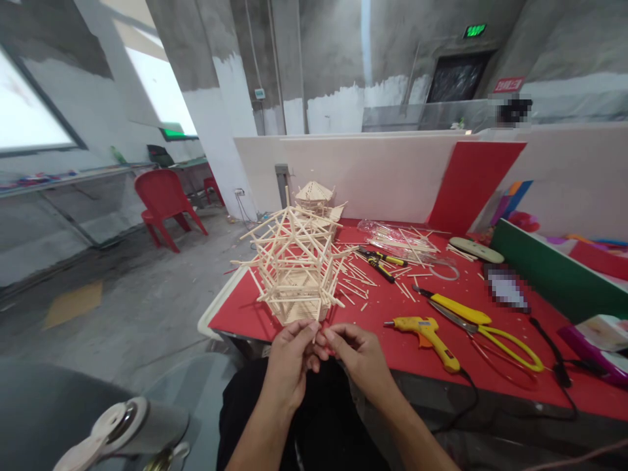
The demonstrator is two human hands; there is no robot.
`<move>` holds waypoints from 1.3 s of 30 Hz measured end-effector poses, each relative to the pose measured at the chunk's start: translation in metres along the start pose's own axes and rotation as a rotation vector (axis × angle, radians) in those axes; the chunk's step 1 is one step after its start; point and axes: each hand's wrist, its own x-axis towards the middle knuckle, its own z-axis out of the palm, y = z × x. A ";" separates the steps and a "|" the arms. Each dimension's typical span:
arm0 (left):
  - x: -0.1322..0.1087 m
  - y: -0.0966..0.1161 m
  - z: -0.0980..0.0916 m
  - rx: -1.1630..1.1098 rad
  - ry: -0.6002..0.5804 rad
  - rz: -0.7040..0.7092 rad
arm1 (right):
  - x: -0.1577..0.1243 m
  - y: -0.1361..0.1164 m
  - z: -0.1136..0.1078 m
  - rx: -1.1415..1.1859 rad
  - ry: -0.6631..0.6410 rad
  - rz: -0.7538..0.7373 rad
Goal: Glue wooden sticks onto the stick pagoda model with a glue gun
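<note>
My left hand point(296, 356) and my right hand point(354, 353) meet at the table's front edge, fingers pinched close together. A thin wooden stick seems to stand up from my left fingertips. What my right fingers pinch is too small to make out. Just beyond them stands an open framework of pale wooden sticks point(294, 261), many-sided with a pointed top. Behind it is a second stick model point(314, 192) with a finished-looking roof. Loose sticks point(353, 288) lie scattered to the right of the framework.
On the red table point(343, 360) lie a yellow glue gun point(426, 333), yellow-handled scissors point(510, 347), yellow-handled pliers point(456, 307), black-and-yellow pliers point(380, 263) and a plastic bag of sticks point(397, 239). A green board point(554, 261) stands at the right. A bottle point(147, 422) is at lower left.
</note>
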 end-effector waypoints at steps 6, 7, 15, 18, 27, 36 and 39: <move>0.007 0.004 0.016 -0.118 0.061 -0.051 | 0.000 0.008 -0.007 0.000 0.050 0.043; 0.008 0.004 0.018 -0.120 0.075 -0.051 | 0.000 0.009 -0.009 -0.010 0.056 0.046; 0.013 0.001 0.022 -0.163 0.143 -0.033 | 0.001 0.016 -0.013 -0.014 0.060 0.072; 0.014 0.002 0.024 -0.159 0.131 -0.045 | 0.002 0.016 -0.013 0.006 0.043 0.071; 0.017 0.008 0.023 -0.114 0.085 -0.068 | 0.003 0.017 -0.013 0.033 0.036 0.079; 0.020 0.005 0.021 -0.105 0.061 -0.055 | 0.005 0.021 -0.012 0.029 0.027 0.071; 0.020 0.005 0.021 -0.097 0.066 -0.059 | 0.004 0.021 -0.012 0.019 0.020 0.079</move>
